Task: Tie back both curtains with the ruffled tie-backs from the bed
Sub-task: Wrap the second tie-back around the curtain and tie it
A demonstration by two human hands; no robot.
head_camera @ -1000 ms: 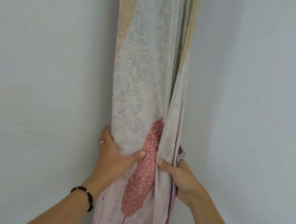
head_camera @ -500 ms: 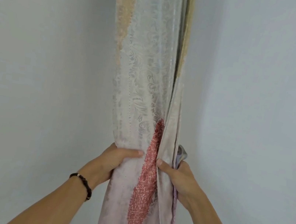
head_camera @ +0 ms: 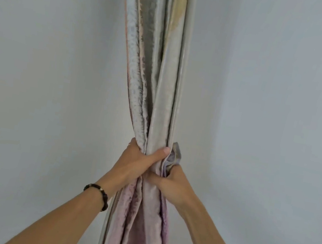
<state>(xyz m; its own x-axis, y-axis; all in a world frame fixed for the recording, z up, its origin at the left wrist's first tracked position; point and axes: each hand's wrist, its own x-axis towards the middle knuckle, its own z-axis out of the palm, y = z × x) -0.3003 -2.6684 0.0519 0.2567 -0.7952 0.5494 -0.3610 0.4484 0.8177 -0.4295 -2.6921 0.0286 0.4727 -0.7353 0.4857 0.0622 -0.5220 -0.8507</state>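
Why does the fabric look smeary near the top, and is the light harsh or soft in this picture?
Head view: the upper curtain shows streaky motion blur, its woven pattern smeared; the left hand and right hand gripping it look sharper. Lighting is soft and even, with only faint shading on the wall beside the fabric, no glare. The wide lens splays the forearms outward toward the bottom corners.

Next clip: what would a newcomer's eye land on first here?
The curtain, hanging down the centre against a plain grey wall, bunched into a narrow column. Both hands grip it at mid-height: the left hand wraps it from the left, the right hand just below on the right, with a fold of lilac fabric poking out above it. A dark bead bracelet circles the left wrist.
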